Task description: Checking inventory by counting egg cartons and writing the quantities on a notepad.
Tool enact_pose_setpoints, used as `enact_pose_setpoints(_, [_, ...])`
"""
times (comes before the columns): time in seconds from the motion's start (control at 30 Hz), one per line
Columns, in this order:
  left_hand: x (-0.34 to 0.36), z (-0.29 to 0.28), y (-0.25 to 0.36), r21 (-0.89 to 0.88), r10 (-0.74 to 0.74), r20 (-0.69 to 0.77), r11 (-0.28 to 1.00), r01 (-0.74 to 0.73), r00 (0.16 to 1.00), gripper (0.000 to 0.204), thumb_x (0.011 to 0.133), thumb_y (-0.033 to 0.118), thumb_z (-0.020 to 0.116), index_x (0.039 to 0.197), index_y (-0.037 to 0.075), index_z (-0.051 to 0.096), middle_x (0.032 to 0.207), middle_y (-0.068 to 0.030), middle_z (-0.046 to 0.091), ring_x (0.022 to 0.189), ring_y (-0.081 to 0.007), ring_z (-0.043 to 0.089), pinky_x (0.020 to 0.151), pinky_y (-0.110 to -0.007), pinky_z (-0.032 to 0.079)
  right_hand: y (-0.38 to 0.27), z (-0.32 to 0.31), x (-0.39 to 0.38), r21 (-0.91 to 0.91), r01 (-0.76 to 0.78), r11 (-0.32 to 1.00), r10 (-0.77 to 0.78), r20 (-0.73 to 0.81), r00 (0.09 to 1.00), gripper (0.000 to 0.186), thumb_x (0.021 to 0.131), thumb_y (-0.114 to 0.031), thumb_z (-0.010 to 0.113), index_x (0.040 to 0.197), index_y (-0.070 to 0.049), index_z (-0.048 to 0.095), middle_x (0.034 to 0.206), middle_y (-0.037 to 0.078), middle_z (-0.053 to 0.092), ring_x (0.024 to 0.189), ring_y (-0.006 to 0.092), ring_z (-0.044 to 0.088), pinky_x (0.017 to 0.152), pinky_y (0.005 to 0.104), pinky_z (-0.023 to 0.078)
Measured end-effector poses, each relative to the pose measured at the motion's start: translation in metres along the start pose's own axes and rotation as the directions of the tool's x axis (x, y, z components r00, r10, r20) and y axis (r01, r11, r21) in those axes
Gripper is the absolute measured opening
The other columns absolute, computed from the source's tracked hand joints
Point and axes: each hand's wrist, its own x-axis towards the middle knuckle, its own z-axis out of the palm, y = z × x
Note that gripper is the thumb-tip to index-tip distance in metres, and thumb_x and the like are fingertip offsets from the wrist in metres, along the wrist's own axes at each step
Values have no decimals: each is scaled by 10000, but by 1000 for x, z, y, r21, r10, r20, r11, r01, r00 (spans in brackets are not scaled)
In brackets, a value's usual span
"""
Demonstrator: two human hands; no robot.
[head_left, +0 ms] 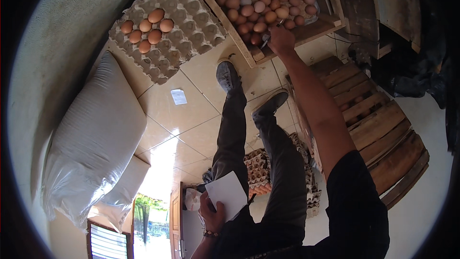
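A slim, silver-and-dark, pen-like stick (265,43) is in the right hand (281,41), whose fingers are closed around it above the near edge of a shallow wooden crate (316,32) of brown eggs (258,7). Eggs crowd close beyond the knuckles; toward the wearer, the crate's rim gives way to open floor. The stick slants, one end toward the eggs, the other down-left toward the crate's near-left corner. The left hand (212,215), partly curled, holds a blank-looking white rectangular sheet (227,193) over the lap, its long axis running from upper left to lower right. Left of the crate, a grey cardboard egg tray (191,24) carries six brown eggs grouped together. Below are glossy cream tiles (191,110); plump white sacks (98,129) line the left wall, and a slatted wooden crate (378,129) stands at right.
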Motion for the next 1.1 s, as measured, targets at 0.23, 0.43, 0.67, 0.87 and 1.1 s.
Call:
enact_pose_setpoints(0.23, [5,-2,-5,51,10,48,999,-12,999,442,751,58,543,1179,-36,494,789,-158,673,612,-166,612,570,-302,486,24,3,3,994,56,97,274,-81,958,240,777,-137,753,980,-49,658,730,-8,589,612,110,557,525,265,446])
enact_pose_setpoints(0.43, [5,-2,-9,108,63,25,992,-65,998,430,753,59,541,1167,-51,507,777,-147,675,580,-140,582,534,-285,459,15,-1,-12,943,-225,-246,225,281,933,108,858,-145,694,946,-91,660,672,-68,492,514,12,390,449,179,292])
enact_pose_setpoints(0.67, [-3,10,-10,47,73,-11,996,-72,997,437,749,95,596,1172,7,530,630,-83,600,511,-153,537,495,-306,411,2,47,-34,933,288,216,570,-360,739,156,793,-85,671,929,-9,670,844,102,682,837,227,648,783,335,496])
enact_pose_setpoints(0.87, [-25,13,17,197,175,-75,968,-158,982,371,760,170,624,1105,39,586,662,-123,637,574,-266,621,543,-394,467,-67,18,-202,995,-68,75,421,30,907,273,976,-304,504,1044,-63,612,679,79,623,539,155,593,508,300,476])
enact_pose_setpoints(1.1, [-21,25,15,212,431,-92,889,-405,898,289,739,244,678,895,6,625,698,-141,642,627,-298,628,588,-410,485,-69,-51,-437,960,-126,249,445,2,895,313,959,-341,498,1029,-62,619,923,132,680,831,307,657,701,394,515])
